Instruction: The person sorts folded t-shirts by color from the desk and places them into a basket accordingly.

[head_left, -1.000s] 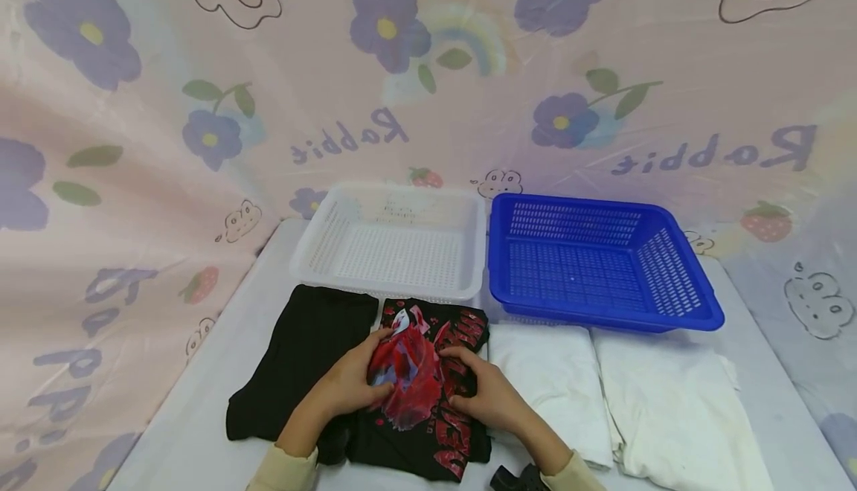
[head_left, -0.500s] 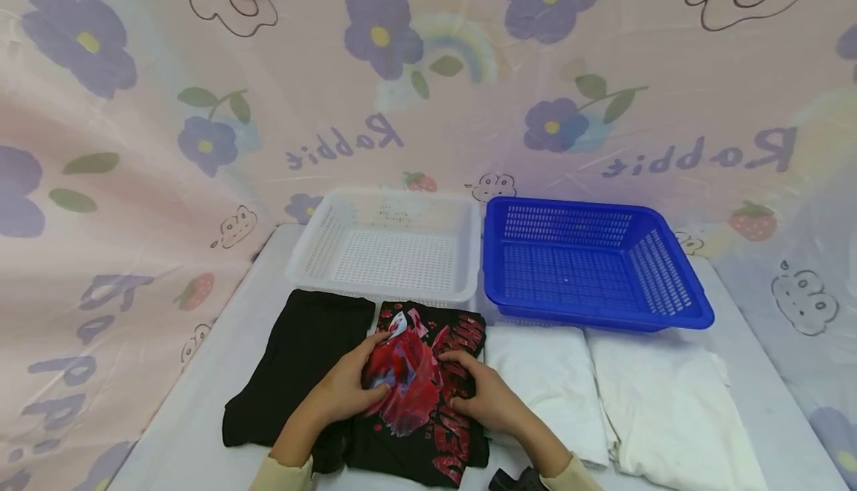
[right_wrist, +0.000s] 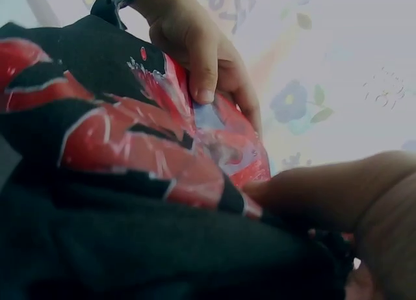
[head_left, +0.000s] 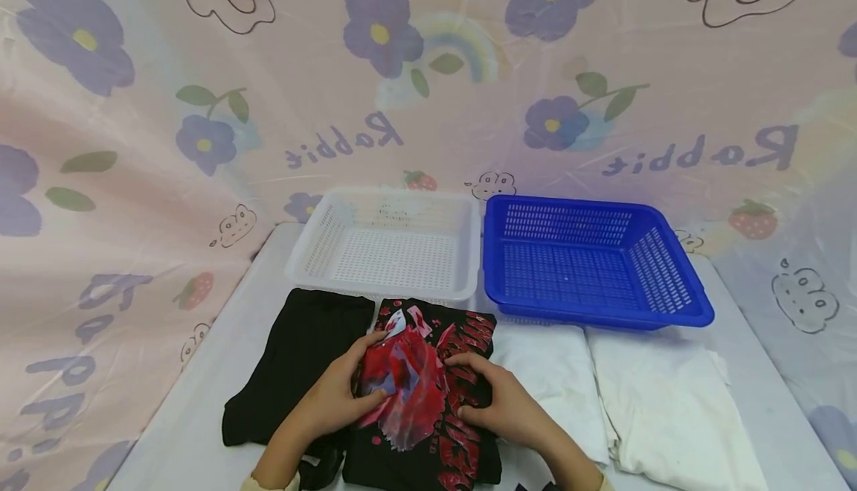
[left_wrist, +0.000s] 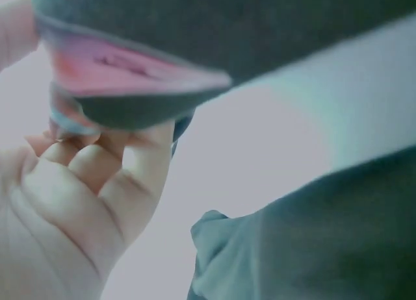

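Head view shows white basket [head_left: 395, 257] beside blue basket [head_left: 565, 271], behind shirt [head_left: 418, 394].

On the head camera I see a white tabletop [head_left: 190, 402], with a pale pink sheet [head_left: 445, 115] rising behind it and along its left. Above the tabletop's far edge I read mirrored "Rabbit" lettering [head_left: 344, 140] among purple flowers [head_left: 379, 33]; right of it, softly lit, the sheet turns bluish.

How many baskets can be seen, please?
2: the white basket, beyond the black garments, and the blue basket on its right, beyond the white garments. Any nested underneath may be hidden.
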`<state>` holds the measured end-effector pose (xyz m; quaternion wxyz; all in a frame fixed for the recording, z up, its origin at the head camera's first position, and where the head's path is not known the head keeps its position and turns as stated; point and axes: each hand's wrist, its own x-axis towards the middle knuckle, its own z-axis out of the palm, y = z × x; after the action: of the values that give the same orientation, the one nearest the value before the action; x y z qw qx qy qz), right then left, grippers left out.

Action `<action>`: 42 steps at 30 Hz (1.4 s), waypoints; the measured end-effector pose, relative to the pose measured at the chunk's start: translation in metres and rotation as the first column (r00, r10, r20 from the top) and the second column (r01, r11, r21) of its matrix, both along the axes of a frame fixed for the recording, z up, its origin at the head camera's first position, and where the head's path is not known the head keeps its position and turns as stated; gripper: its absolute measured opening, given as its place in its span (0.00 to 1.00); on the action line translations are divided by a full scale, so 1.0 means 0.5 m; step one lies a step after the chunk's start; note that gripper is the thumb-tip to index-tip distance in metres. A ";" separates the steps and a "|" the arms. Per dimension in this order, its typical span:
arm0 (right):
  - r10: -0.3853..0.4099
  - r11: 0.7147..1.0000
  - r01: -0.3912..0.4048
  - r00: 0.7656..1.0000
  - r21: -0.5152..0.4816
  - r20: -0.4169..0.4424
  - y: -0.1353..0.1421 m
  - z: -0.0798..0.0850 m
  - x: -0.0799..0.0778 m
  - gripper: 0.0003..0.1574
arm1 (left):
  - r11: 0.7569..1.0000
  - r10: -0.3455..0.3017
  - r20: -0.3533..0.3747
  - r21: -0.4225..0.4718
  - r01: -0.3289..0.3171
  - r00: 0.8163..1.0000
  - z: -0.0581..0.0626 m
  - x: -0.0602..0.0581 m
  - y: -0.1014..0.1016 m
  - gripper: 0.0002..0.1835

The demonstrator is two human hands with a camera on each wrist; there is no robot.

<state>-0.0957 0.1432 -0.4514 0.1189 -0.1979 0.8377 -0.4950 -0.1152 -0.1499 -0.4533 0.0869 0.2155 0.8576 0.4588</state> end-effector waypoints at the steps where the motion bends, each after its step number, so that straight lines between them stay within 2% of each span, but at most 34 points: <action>1: 0.004 1.000 -0.004 1.000 -0.002 -0.005 0.002 0.005 0.004 0.37 | 1.000 -0.003 0.002 0.005 0.003 1.000 0.003 0.003 0.000 0.42; 9: 0.012 0.999 -0.012 1.000 -0.037 -0.025 0.016 0.045 0.024 0.34 | 0.996 -0.050 -0.013 0.077 0.051 0.999 0.029 0.014 -0.001 0.43; 23: -0.007 0.994 -0.001 0.997 -0.109 -0.074 0.032 0.097 0.015 0.36 | 0.973 -0.088 -0.108 0.202 0.108 0.990 0.070 0.002 0.008 0.40; 27: 0.005 0.993 -0.016 0.996 -0.120 -0.087 0.037 0.119 0.011 0.35 | 0.972 -0.088 -0.145 0.205 0.117 0.986 0.086 -0.001 0.011 0.39; 35: -0.014 1.000 0.010 0.980 -0.017 -0.197 0.037 0.175 -0.021 0.35 | 0.974 -0.040 -0.189 0.211 0.080 0.981 0.131 -0.026 0.010 0.37; 42: -0.028 0.998 0.046 0.957 0.053 -0.287 0.039 0.221 -0.071 0.35 | 0.981 -0.013 -0.209 0.188 0.053 0.978 0.182 -0.069 0.013 0.37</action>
<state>-0.1311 0.1628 -0.3408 -0.0070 -0.2481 0.8639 -0.4383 -0.1498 -0.1432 -0.3624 -0.0162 0.2835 0.8100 0.5131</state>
